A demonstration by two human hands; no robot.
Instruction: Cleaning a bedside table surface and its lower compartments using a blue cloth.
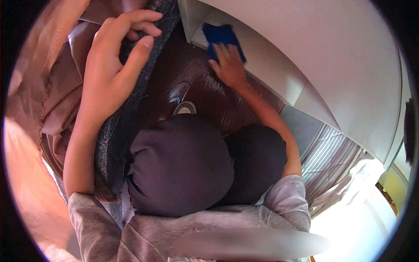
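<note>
My right hand (229,66) holds a dark blue cloth (218,32) under its fingers, against the low ledge of a white piece of furniture (270,76). The fingers point away from me and the thumb stands off to the left. Raised at the left, my left hand (114,56) is open with its fingers loosely bent and nothing in them. It is nearest to the dark, frayed fabric edge (150,74) of a padded seat or bed; whether it touches that edge I cannot tell.
Between the two pieces of furniture lies a dark reddish-brown floor (192,74) with shiny, wet-looking patches. A shoe tip (185,107) shows beyond my dark-clothed knees (183,161). Brown fabric (65,105) is heaped at the left. Striped cloth (329,153) lies at the right, beside a bright white area.
</note>
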